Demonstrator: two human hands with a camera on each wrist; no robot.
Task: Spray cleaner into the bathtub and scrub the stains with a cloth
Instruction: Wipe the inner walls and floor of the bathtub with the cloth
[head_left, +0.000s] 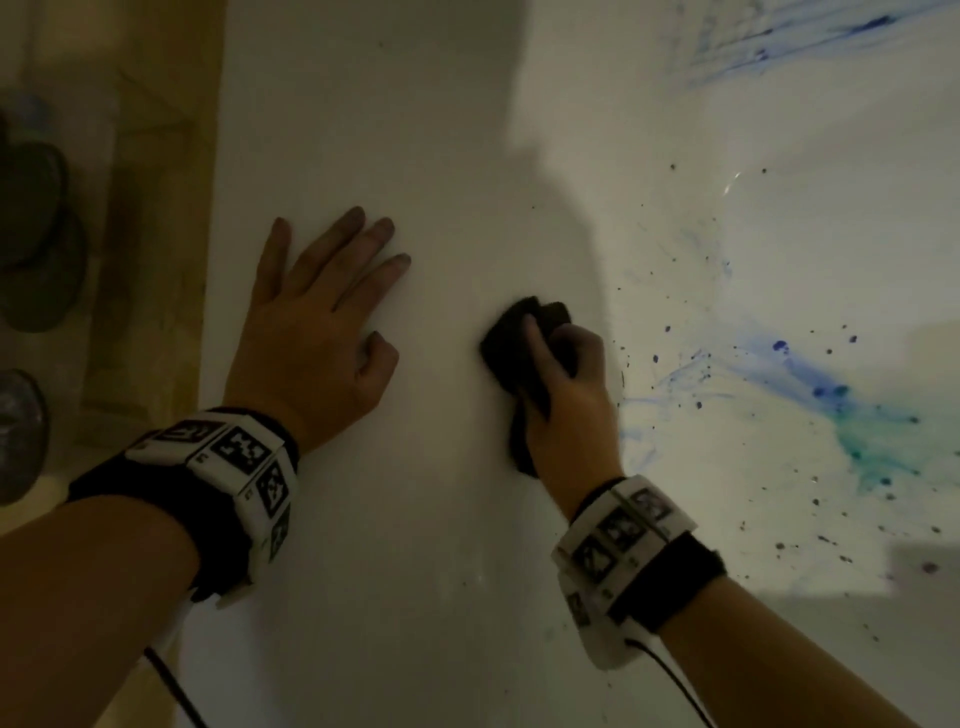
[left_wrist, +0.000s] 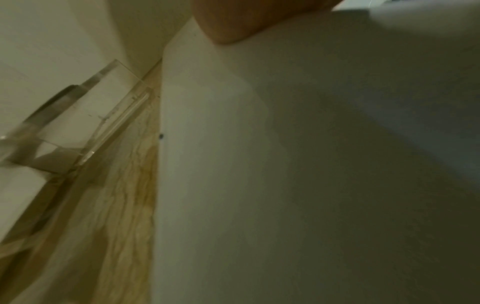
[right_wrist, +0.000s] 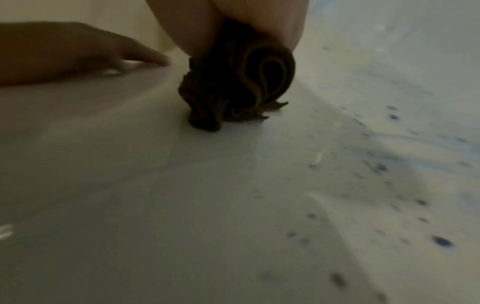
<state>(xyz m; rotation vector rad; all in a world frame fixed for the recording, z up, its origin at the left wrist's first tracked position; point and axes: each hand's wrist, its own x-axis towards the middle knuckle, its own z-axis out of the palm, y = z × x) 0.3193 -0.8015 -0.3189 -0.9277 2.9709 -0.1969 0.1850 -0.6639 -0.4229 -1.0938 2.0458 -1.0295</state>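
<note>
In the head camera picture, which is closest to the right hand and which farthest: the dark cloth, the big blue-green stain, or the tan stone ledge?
From the right hand:
1. Dark crumpled cloth, gripped in its fingers on the white bathtub.
2. Blue-green splashed stain, off to the right.
3. Tan stone ledge, far left, beyond the flat left hand.

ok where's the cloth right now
In the head view the dark cloth is bunched in the right hand, on the white tub surface, between the flat left hand and the blue stains.

The white bathtub (head_left: 441, 130) surface is marked with blue stains (head_left: 810, 379) and dark specks on its right part. A dark bunched cloth (head_left: 524, 332) and a flat left hand (head_left: 317, 312) are borne directly on it.
</note>
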